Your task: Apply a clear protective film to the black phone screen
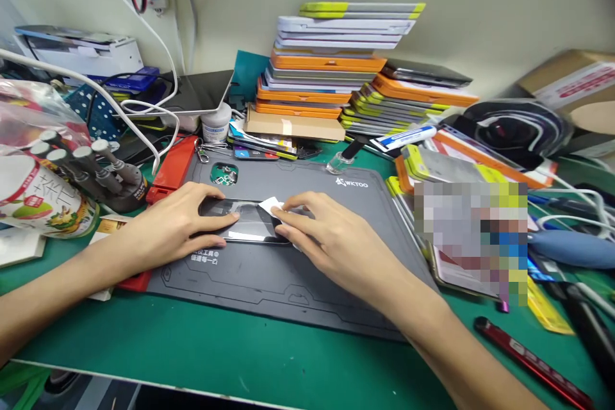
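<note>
A smartphone with a dark, glossy screen lies flat on the grey work mat. My left hand grips its left end, with fingers on the far edge, on the glass and along the near edge. In my right hand a small white wipe is pinched between thumb and fingers, against the right part of the screen. That hand covers the phone's right end and some of the wipe. Small screws and metal parts sit in the mat's recess behind the phone.
A small glass bottle with a black cap stands at the mat's back edge. Screwdrivers in a holder and a printed can are at left. Stacked cases rise behind. A red pen-shaped tool lies front right.
</note>
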`<state>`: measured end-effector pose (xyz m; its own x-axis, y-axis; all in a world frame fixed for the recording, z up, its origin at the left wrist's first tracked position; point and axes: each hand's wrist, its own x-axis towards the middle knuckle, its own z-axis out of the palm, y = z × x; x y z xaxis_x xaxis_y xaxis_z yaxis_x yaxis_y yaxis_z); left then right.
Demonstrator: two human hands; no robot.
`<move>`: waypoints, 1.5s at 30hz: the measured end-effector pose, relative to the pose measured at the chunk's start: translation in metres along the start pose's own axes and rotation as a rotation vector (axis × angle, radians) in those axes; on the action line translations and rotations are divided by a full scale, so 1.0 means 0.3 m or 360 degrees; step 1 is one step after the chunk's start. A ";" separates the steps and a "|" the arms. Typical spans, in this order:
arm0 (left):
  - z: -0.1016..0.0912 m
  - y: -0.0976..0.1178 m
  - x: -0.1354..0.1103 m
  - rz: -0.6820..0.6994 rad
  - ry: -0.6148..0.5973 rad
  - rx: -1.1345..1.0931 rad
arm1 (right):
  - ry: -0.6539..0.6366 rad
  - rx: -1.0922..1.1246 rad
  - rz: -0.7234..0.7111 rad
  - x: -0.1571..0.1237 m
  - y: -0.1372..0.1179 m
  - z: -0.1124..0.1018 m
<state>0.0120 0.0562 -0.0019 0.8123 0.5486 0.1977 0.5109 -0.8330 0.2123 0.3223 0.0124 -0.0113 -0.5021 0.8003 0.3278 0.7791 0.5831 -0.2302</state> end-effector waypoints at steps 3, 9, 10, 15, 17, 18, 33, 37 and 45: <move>0.005 0.001 -0.009 -0.0003 0.0026 -0.0021 | -0.0057 0.0033 -0.0042 0.030 -0.011 0.010; 0.012 -0.001 -0.016 -0.0051 0.0010 -0.0015 | -0.0200 0.0067 -0.0008 0.074 0.005 0.030; 0.015 -0.002 -0.016 -0.0055 0.0014 -0.0021 | -0.0247 0.0085 -0.0012 0.071 0.009 0.033; 0.034 -0.014 -0.019 -0.0046 0.0040 -0.0028 | -0.0414 0.0113 -0.0014 0.022 0.009 0.038; 0.041 -0.018 -0.020 -0.0060 0.0055 -0.0031 | -0.0418 0.0102 -0.0033 -0.009 0.001 0.038; 0.044 -0.018 -0.021 -0.0065 0.0060 -0.0032 | -0.0407 0.0096 -0.0042 -0.026 -0.004 0.037; 0.031 0.005 -0.012 -0.0233 0.0011 -0.0129 | -0.0276 -0.0054 -0.0080 -0.153 -0.089 0.041; 0.031 0.007 -0.014 -0.0248 0.0005 -0.0139 | -0.0244 -0.0099 -0.0109 -0.155 -0.107 0.046; 0.047 0.000 -0.018 -0.0193 0.0060 -0.0152 | -0.0265 -0.0157 -0.0124 -0.157 -0.140 0.062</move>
<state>0.0115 0.0521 -0.0163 0.7342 0.6487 0.2003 0.5742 -0.7507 0.3266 0.3062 -0.0471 -0.0339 -0.6108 0.7703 0.1830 0.7645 0.6339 -0.1166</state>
